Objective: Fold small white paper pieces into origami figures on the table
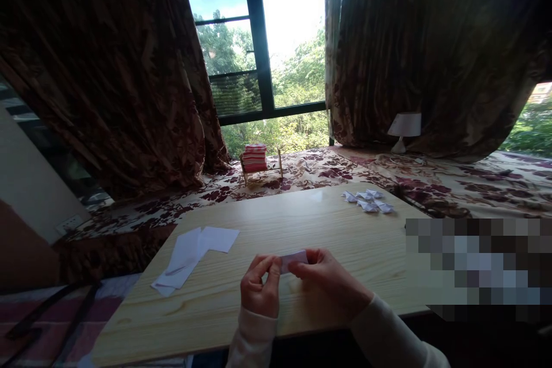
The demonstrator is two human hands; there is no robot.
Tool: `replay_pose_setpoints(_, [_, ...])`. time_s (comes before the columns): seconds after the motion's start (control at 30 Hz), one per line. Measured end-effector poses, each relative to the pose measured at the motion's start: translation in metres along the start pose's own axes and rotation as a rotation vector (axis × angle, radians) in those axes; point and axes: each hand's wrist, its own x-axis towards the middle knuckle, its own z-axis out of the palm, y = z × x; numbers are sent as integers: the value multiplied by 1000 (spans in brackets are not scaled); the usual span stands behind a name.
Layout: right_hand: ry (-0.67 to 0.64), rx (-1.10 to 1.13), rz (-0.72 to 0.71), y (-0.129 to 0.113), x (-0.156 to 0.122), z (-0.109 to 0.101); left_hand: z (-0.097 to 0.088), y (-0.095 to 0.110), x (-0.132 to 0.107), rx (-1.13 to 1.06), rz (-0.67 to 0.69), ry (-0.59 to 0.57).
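Note:
Both my hands hold a small folded piece of white paper just above the wooden table. My left hand pinches its left end with curled fingers. My right hand grips the right end, fingers closed over it. A loose stack of white paper sheets lies to the left on the table. Several small folded paper pieces sit in a cluster at the table's far right corner.
A floral-covered surface lies behind the table, bearing a small wooden stand with red-striped cloth and a white lamp. Dark curtains frame a window. A blurred patch covers the right side.

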Motion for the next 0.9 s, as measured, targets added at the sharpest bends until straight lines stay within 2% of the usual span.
replay_pose_setpoints(0.13, [-33,-39,-22,-2,-3,-2,-2,-2,0,0,-34,-2])
replay_pose_setpoints(0.33, [18,-84,-75,-6,-6,-3,0,-4,1,-32,-64,-30])
replay_pose_setpoints(0.57, [93,-184,-158,2,-5,-4,1,-11,4,-18,-131,-236])
replay_pose_setpoints(0.73, [102,-241,-192,3,-7,-1,3,-11,3,63,-86,-321])
replay_pose_setpoints(0.9, [146,-255,-202,1,-7,3,4,-8,1,124,-51,-306])
